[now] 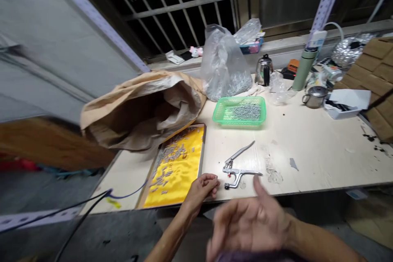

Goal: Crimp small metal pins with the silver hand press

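My left hand [204,188] is at the front edge of the table, just right of the yellow-lined tray [192,172]. Its fingers are pinched together, and a tiny light speck shows at the fingertips, too small to name. My right hand [250,221] is held nearer the camera, palm turned up, thumb spread and fingers slightly blurred, with nothing in it. Snap pliers [238,174] with metal handles lie between and beyond the hands, handles apart. Small metallic pieces are scattered over the yellow cloth. A green basket [217,115] of small metal parts stands behind the pliers.
An open brown paper sack [141,110] leans over the tray's back. Behind the basket stands a clear plastic bag [225,65] of parts. Further right are a kettle [264,70], a green bottle [303,70], a steel cup [315,97] and a white box [346,110].
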### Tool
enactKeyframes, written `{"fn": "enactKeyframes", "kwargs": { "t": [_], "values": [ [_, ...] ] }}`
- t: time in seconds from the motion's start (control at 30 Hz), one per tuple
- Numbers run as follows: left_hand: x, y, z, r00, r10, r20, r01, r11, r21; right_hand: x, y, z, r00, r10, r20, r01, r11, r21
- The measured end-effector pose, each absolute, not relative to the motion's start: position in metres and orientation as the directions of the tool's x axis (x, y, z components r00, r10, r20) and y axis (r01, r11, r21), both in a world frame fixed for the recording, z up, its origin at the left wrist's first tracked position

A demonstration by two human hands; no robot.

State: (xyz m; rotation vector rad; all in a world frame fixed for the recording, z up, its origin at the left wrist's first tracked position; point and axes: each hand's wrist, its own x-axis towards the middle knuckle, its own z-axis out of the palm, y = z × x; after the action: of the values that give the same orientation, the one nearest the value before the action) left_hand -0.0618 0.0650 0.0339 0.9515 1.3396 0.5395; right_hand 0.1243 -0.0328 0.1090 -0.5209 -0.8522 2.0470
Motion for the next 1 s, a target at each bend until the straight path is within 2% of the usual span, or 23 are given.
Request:
{"fn": "enactKeyframes", "kwargs": {
  "t": [0.1, 0.13, 0.23, 0.33, 0.4, 0.47, 0.5, 0.53, 0.6, 0.67, 0.77, 1.0],
  "values": [
    [-0.062, 0.066, 0.033, 0.193, 0.791, -0.58, 0.146, 0.562, 0.814, 0.134, -0.013, 0.1, -0.535, 0.845, -0.005, -0.746, -0.475, -0.466],
    [-0.062, 0.067, 0.032, 0.199, 0.784, -0.587, 0.143, 0.57, 0.809, 0.138, -0.007, 0.096, -0.513, 0.858, -0.016, -0.779, -0.474, -0.412],
    [-0.06, 0.069, 0.027, 0.233, 0.776, -0.587, 0.153, 0.567, 0.81, 0.15, 0.003, 0.085, -0.466, 0.88, -0.093, -0.78, -0.459, -0.427],
    [-0.055, 0.072, 0.023, 0.227, 0.787, -0.574, 0.203, 0.538, 0.818, 0.159, 0.007, 0.074, -0.388, 0.906, -0.171, -0.718, -0.413, -0.56],
    [-0.051, 0.075, 0.02, 0.206, 0.787, -0.582, 0.271, 0.525, 0.806, 0.167, 0.009, 0.065, -0.267, 0.94, -0.21, -0.532, -0.326, -0.781],
    [-0.047, 0.078, 0.018, 0.185, 0.783, -0.594, 0.356, 0.51, 0.783, 0.175, 0.009, 0.053, -0.096, 0.984, -0.149, -0.096, -0.158, -0.983],
    [-0.045, 0.079, 0.017, 0.178, 0.782, -0.597, 0.395, 0.499, 0.771, 0.178, 0.008, 0.046, -0.035, 0.997, -0.068, 0.169, -0.061, -0.984],
    [-0.043, 0.081, 0.016, 0.174, 0.782, -0.598, 0.429, 0.486, 0.761, 0.181, 0.007, 0.039, -0.011, 1.0, 0.023, 0.401, 0.025, -0.916],
    [-0.04, 0.082, 0.016, 0.172, 0.781, -0.601, 0.477, 0.468, 0.744, 0.185, 0.003, 0.028, -0.052, 0.986, 0.157, 0.681, 0.15, -0.717],
    [-0.038, 0.082, 0.015, 0.169, 0.775, -0.608, 0.498, 0.466, 0.732, 0.187, -0.002, 0.021, -0.119, 0.972, 0.204, 0.795, 0.216, -0.567],
    [-0.037, 0.079, 0.014, 0.157, 0.757, -0.634, 0.513, 0.486, 0.708, 0.187, -0.006, 0.017, -0.178, 0.958, 0.223, 0.856, 0.263, -0.446],
    [-0.036, 0.075, 0.019, 0.125, 0.706, -0.697, 0.567, 0.526, 0.634, 0.186, -0.001, 0.01, -0.204, 0.948, 0.244, 0.858, 0.293, -0.422]
  ]
}}
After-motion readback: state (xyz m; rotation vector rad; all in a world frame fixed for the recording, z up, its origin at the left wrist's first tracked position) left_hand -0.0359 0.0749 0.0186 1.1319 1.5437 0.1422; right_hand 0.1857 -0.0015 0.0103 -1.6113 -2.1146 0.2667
